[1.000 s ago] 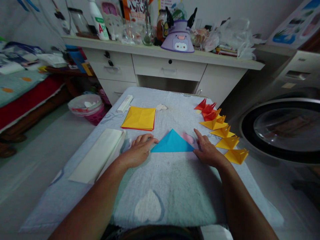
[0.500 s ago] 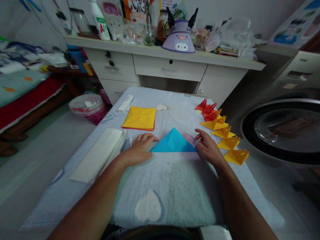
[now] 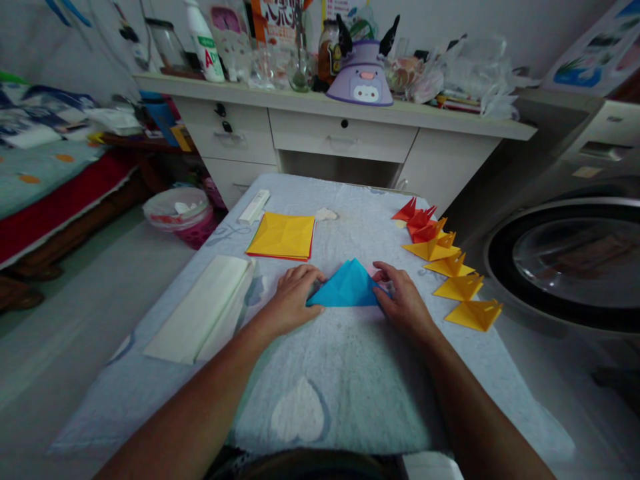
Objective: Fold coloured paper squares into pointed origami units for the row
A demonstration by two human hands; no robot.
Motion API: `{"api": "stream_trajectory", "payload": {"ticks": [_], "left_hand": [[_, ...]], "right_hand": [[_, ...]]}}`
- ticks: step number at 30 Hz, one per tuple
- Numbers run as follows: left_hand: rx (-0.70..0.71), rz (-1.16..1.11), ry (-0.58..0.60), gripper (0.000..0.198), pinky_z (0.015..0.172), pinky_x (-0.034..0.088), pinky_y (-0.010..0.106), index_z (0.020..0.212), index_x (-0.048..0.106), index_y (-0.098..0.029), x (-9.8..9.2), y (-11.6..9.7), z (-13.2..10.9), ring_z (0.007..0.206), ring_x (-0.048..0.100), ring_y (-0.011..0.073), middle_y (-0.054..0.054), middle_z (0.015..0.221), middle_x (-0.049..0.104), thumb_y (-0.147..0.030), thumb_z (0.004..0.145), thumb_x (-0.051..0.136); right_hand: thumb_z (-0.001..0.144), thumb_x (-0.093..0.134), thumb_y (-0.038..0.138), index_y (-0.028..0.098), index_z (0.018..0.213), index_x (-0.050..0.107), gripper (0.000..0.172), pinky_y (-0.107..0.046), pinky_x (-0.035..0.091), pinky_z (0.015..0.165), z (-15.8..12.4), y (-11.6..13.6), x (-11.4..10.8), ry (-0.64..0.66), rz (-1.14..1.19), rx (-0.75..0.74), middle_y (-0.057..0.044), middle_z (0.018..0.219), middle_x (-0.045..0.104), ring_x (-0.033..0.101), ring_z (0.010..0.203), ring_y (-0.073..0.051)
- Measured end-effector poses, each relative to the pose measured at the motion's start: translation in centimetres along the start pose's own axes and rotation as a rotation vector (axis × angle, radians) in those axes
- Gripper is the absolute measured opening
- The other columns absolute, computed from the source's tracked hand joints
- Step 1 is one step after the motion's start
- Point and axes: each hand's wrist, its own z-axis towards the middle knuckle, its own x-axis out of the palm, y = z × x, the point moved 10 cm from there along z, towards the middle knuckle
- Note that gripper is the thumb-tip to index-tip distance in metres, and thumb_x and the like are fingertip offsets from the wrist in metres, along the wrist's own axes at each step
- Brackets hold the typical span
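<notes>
A blue sheet of origami paper (image 3: 346,288), folded into a triangle, lies in front of me with its long edge toward me. Its top layers have come slightly apart at the peak. My left hand (image 3: 296,299) grips the left corner, thumb at the front edge and fingers curled behind. At the right corner, my right hand (image 3: 404,297) holds the paper between thumb and bent fingers. Left of the blue paper and further back lies a stack of square paper (image 3: 283,236), yellow on top with red showing beneath.
Folded yellow papers (image 3: 474,315) and red ones (image 3: 423,225) form a row along the table's right side. A white folded cloth or paper (image 3: 203,310) lies at left, with a small white box (image 3: 255,207) behind. A cabinet (image 3: 345,137) stands beyond, a washing machine (image 3: 575,200) at right.
Both hands have moved inward and now grip the blue triangle's corners. Its peak, a single point before, shows layers shifted apart. The right hand was looser, with its index finger raised.
</notes>
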Motion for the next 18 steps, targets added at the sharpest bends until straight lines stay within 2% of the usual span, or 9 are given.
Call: {"api": "stream_trajectory", "payload": {"ticks": [2,7,10,13,15,18], "left_hand": [[0.012,-0.016,0.004,0.049,0.101,0.037,0.045,0.119,0.051,-0.025,0.0,-0.2,0.0,0.120,0.046,0.0283,0.006,0.125,0.055,-0.023,0.072,0.065],[0.059,-0.088,0.044,0.058,0.104,0.037,0.045,0.127,0.049,-0.026,0.1,-0.6,0.0,0.122,0.047,0.0284,0.006,0.130,0.055,-0.026,0.073,0.068],[0.063,-0.128,0.079,0.053,0.104,0.037,0.045,0.124,0.054,-0.026,0.2,-1.0,-0.1,0.122,0.048,0.0281,0.006,0.128,0.057,-0.029,0.074,0.071],[0.082,-0.190,0.098,0.045,0.102,0.040,0.044,0.117,0.060,-0.025,0.0,-1.5,-0.3,0.118,0.051,0.0273,0.006,0.124,0.060,-0.040,0.077,0.070],[0.087,-0.252,0.083,0.038,0.101,0.042,0.042,0.115,0.062,-0.024,-0.2,-1.6,-0.3,0.116,0.054,0.0260,0.006,0.121,0.061,-0.045,0.082,0.064],[0.089,-0.355,0.030,0.032,0.099,0.044,0.038,0.113,0.064,-0.022,-0.6,-1.7,-0.1,0.112,0.058,0.0227,0.006,0.118,0.064,-0.042,0.092,0.051]], "right_hand": [[0.085,0.054,0.023,0.021,0.124,0.054,0.039,-0.041,0.044,0.087,0.1,0.5,-0.3,0.001,0.018,-0.017,-0.008,0.100,0.065,0.056,0.096,-0.025],[0.084,0.054,0.019,0.022,0.090,0.064,0.012,-0.038,0.042,0.083,0.0,1.9,-0.7,0.028,0.042,-0.111,-0.006,0.090,0.062,0.054,0.090,-0.023],[0.083,0.055,0.016,0.023,0.088,0.065,0.014,-0.038,0.042,0.085,-0.1,2.1,-1.3,-0.022,0.065,-0.133,-0.005,0.092,0.059,0.053,0.093,-0.023],[0.081,0.054,0.014,0.023,0.087,0.067,0.017,-0.038,0.043,0.085,-0.2,2.1,-1.9,-0.078,0.080,-0.144,-0.005,0.092,0.054,0.052,0.093,-0.022],[0.082,0.052,0.013,0.023,0.086,0.068,0.020,-0.037,0.044,0.082,-0.2,2.1,-2.2,-0.101,0.093,-0.153,-0.005,0.090,0.051,0.053,0.090,-0.020],[0.083,0.050,0.012,0.024,0.085,0.069,0.022,-0.033,0.046,0.077,-0.2,2.2,-2.2,-0.107,0.121,-0.171,-0.004,0.088,0.050,0.054,0.084,-0.018]]}}
